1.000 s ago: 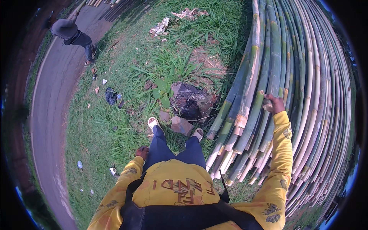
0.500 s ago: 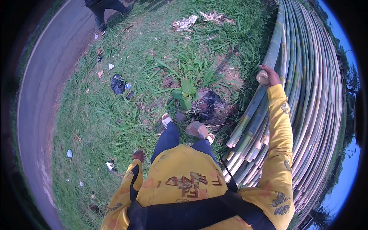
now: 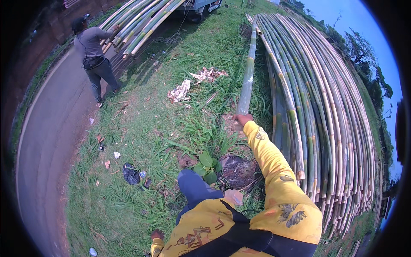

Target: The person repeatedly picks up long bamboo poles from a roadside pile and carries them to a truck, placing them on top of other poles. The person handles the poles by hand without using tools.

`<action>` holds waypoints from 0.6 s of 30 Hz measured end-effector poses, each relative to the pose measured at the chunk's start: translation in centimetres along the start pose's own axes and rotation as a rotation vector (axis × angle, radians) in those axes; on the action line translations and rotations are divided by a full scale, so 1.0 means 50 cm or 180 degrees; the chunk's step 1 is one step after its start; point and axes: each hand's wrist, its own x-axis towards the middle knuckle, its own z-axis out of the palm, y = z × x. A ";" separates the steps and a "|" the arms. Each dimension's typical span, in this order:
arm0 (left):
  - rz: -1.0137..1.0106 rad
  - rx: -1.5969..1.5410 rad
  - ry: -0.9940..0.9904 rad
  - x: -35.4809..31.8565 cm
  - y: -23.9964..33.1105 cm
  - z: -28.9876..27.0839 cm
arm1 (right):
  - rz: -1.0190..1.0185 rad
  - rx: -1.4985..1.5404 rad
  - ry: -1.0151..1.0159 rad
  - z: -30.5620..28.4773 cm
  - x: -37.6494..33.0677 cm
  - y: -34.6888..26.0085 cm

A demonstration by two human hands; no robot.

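Observation:
My right hand [image 3: 243, 119], at the end of an outstretched arm, is closed on the near end of a thick green bamboo pole [image 3: 248, 75]. That pole slants away from me, apart at its near end from the long stack of bamboo poles [image 3: 317, 115] on the right. My left hand [image 3: 157, 234] hangs low beside my body over the grass, touching nothing that I can see. Its fingers are too small and dark to make out.
Another person [image 3: 94, 55] stands on the road's edge at the left, a hand on bamboo poles [image 3: 145, 21] sticking out from a truck [image 3: 199, 8]. A dark rock [image 3: 237, 171], a leafy plant [image 3: 207, 166], a black plastic bag [image 3: 131, 174] and crumpled litter [image 3: 180, 91] lie in the grass.
My right hand has swung left with the bamboo pole, drawing its near end away from the stack. My view has tilted up, bringing the truck and more of the other person into sight.

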 end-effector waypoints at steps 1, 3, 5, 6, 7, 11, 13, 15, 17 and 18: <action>-0.0080 -0.0032 0.0128 0.024 -0.004 -0.005 | -0.0009 0.0057 0.0001 0.014 0.008 0.002; -0.0274 -0.0412 0.0256 0.060 -0.030 -0.016 | -0.0009 0.0368 -0.0239 0.049 -0.010 -0.020; -0.0423 -0.1039 0.0319 0.108 -0.059 -0.066 | 0.0075 0.0741 -0.0562 0.071 0.021 -0.003; -0.0352 -0.2716 0.1278 0.165 -0.102 -0.024 | -0.0019 0.0735 -0.0930 0.101 -0.017 -0.039; -0.0876 -0.3793 0.1349 0.230 -0.126 -0.054 | -0.0081 0.1127 -0.0955 0.128 -0.010 -0.016; -0.0850 -0.6351 0.2190 0.437 -0.200 -0.320 | -0.0048 0.2034 -0.1207 0.177 0.052 0.059; -0.0351 -0.6595 0.2110 0.536 -0.239 -0.484 | 0.0050 0.2370 -0.0963 0.228 0.049 0.079; -0.0010 -0.5945 0.2142 0.629 -0.303 -0.584 | 0.0304 0.2516 -0.0950 0.265 0.011 0.076; 0.0421 -0.5200 0.2378 0.728 -0.289 -0.777 | 0.0333 0.2659 -0.1028 0.269 -0.032 -0.005; 0.0609 -0.5078 0.2329 0.748 -0.241 -0.858 | 0.0330 0.2767 -0.0825 0.261 -0.046 0.000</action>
